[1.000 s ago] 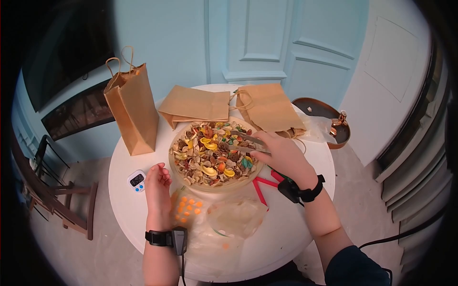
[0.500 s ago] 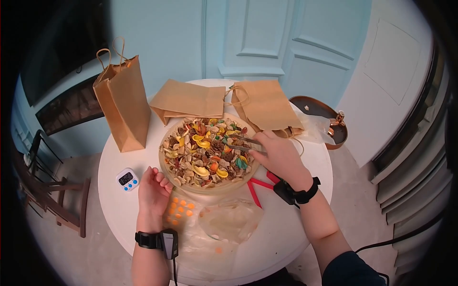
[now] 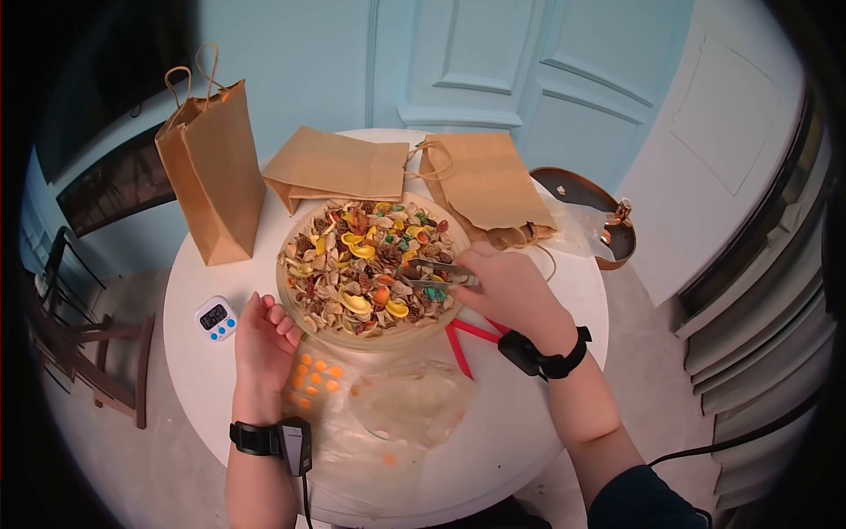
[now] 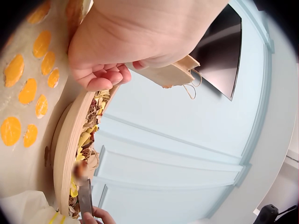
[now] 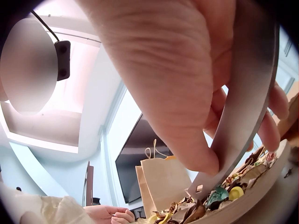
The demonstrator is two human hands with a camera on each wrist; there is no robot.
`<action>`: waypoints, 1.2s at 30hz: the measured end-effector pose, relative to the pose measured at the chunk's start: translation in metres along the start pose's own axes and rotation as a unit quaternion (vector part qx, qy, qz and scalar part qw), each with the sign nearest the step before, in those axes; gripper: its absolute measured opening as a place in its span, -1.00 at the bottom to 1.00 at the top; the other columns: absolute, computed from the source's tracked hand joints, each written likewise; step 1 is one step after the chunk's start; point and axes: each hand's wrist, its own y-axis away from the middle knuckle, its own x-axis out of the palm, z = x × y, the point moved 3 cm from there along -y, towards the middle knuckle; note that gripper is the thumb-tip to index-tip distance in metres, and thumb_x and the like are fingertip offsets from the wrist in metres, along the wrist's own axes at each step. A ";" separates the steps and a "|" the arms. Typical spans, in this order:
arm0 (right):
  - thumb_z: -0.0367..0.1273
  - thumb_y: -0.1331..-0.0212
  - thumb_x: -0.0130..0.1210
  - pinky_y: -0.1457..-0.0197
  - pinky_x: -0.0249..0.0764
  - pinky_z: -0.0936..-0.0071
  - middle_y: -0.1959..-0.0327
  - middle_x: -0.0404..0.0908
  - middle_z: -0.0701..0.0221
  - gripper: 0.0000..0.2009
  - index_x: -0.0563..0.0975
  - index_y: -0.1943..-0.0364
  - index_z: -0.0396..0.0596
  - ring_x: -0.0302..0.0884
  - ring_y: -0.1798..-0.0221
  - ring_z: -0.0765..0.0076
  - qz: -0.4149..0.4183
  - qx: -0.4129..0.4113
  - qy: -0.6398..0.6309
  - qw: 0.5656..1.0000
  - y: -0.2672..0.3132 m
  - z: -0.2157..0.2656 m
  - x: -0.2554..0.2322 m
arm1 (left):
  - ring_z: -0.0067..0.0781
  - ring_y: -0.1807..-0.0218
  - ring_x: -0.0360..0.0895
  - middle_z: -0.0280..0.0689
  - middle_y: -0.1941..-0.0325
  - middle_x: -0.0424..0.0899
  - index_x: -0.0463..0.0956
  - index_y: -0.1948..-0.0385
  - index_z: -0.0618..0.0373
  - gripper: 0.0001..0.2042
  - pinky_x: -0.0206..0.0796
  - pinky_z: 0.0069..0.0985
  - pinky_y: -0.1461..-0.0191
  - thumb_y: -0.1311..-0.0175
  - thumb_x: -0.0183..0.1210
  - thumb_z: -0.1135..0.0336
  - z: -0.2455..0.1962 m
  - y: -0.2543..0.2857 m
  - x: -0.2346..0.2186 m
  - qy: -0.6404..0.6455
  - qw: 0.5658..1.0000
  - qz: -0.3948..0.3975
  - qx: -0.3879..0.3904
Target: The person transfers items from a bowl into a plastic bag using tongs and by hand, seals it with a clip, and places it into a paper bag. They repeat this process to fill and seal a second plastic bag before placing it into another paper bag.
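My right hand (image 3: 520,291) holds metal tongs (image 3: 441,267), thumb on one arm and fingers on the other. Their tips are apart, down among the potpourri (image 3: 352,264) beside a pine cone (image 3: 388,255) and an orange piece. This mix of dried petals, cones and yellow, orange and green pieces fills a round, pale wooden bowl (image 3: 352,339). At the bowl's near left edge, my left hand (image 3: 264,348) lies with fingers loosely curled and nothing in them. In the left wrist view, the left fingertips (image 4: 100,84) come close to the bowl rim.
A paper bag (image 3: 211,176) stands at the left; two more bags (image 3: 339,166) lie behind the bowl. Left of my left hand is a timer (image 3: 216,318). A plastic bag (image 3: 410,401), orange discs (image 3: 315,379) and a red strip (image 3: 459,353) are in front. A tray (image 3: 577,198) sits beyond the table.
The head view has shifted, so the table stands further left and higher in it. The tongs' tips have moved right and nearer across the potpourri. My left hand keeps its place beside the bowl.
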 end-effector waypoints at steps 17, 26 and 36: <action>-0.38 0.03 0.25 0.44 0.28 0.61 0.45 0.51 0.47 -0.77 0.58 0.24 -0.09 0.35 0.50 0.55 0.128 0.019 -0.261 0.956 0.013 0.015 -0.049 | -0.61 0.55 0.16 -0.47 0.56 0.21 0.28 0.40 0.05 -0.81 0.13 -0.65 0.46 -0.41 -0.13 0.20 0.000 0.000 0.003 -0.010 1.000 0.016 0.003; -0.34 0.06 0.27 0.36 0.40 0.53 0.41 0.55 0.40 -0.72 0.57 0.21 -0.10 0.49 0.44 0.43 0.280 0.015 -0.256 0.925 0.018 0.035 -0.052 | -0.62 0.54 0.14 -0.48 0.55 0.20 0.28 0.40 0.04 -0.81 0.13 -0.67 0.45 -0.41 -0.13 0.20 0.000 0.001 0.006 -0.013 1.000 0.016 0.003; -0.31 0.04 0.26 0.26 0.45 0.40 0.31 0.56 0.28 -0.70 0.55 0.22 -0.15 0.53 0.32 0.22 0.060 0.067 -0.146 0.985 0.013 0.003 -0.037 | -0.60 0.50 0.20 -0.45 0.54 0.30 0.31 0.49 0.06 -0.72 0.10 -0.66 0.38 -0.41 -0.11 0.13 -0.012 0.019 0.029 -0.224 0.961 0.111 0.115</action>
